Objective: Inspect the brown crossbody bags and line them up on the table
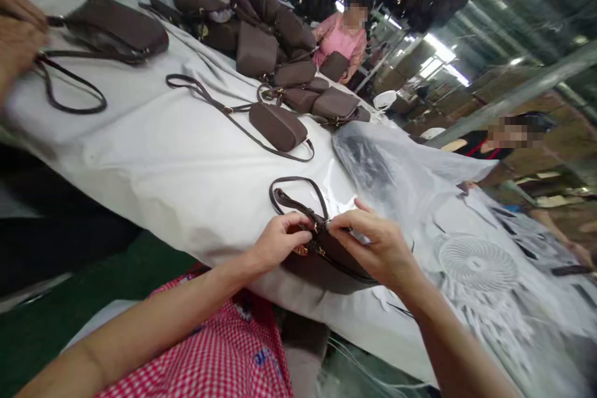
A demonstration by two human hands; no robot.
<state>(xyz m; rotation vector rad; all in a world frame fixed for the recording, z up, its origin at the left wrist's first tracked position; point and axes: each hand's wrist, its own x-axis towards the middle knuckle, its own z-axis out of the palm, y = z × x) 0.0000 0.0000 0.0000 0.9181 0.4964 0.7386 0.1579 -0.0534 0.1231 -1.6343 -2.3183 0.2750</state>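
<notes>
A dark brown handbag (329, 270) lies near the table's front edge, before me. My left hand (286, 237) pinches the bag's strap (298, 181) close to a gold-coloured buckle, thumb and forefinger together. On the other side of that buckle, my right hand (368, 233) has its fingertips closed at the bag's top, by the zip; what exactly lies between them is hidden. The strap's loop rises from the bag and rests on the white cloth beyond my hands.
Another brown bag (278, 127) with its strap lies farther back. A pile of brown bags (256, 50) stands behind it. At left, another person's hands (21, 31) hold a bag's strap. Clear plastic sheeting (373, 155) and a coil of white cords (478, 264) lie to the right.
</notes>
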